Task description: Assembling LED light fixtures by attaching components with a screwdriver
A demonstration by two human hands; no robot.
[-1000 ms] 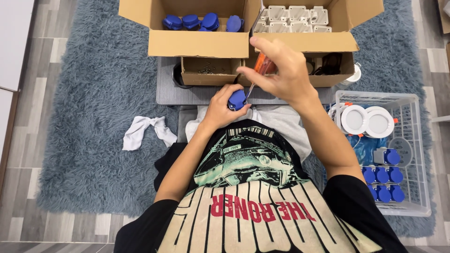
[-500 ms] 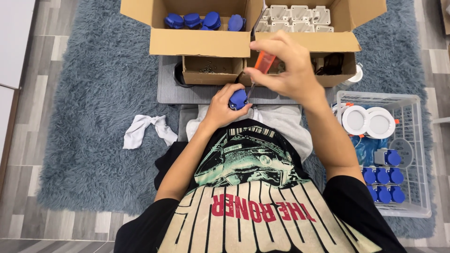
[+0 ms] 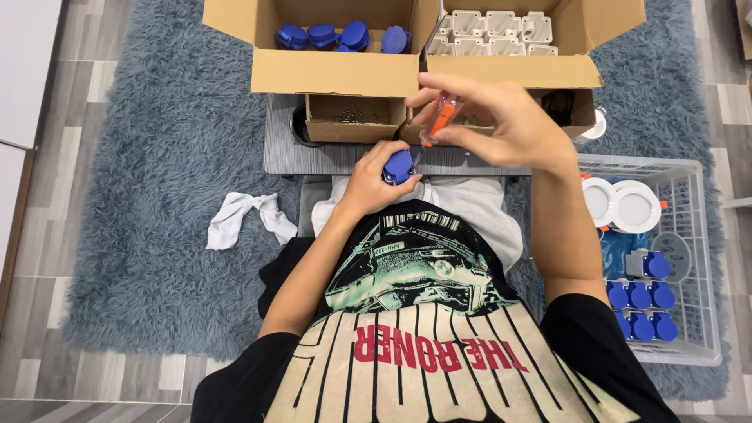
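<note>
Nearest the camera, against the grey cloth over the person's lap, the left hand [image 3: 366,182] was curled around a small blue plastic socket housing [image 3: 399,166]. The fingers were closed on it and held it just in front of the body. Just above it, the right hand [image 3: 501,125] pinched the orange-handled clear screwdriver [image 3: 441,120] between its thumb and fingertips. The shaft slanted down so that the tip met the top of the blue housing.

As far as could be judged, the step in hand was turning a screw in that housing. A further turn would call for the left hand to keep the piece from twisting, and for the tip to stay seated in the screw head, which was too small to make out.

To the left, a crumpled white cloth [image 3: 247,218] lay on the shaggy grey-blue rug [image 3: 157,196]. To the right, a white wire basket [image 3: 705,258] held round white discs [image 3: 634,205] and a cluster of like blue housings [image 3: 641,298].

Beyond the hands, a low grey board [image 3: 282,149] carried a small open cardboard box [image 3: 345,117]. Farthest off, a large open cardboard carton [image 3: 337,74] held more blue pieces [image 3: 337,35] on its left side and white plastic parts [image 3: 493,31] on its right.
</note>
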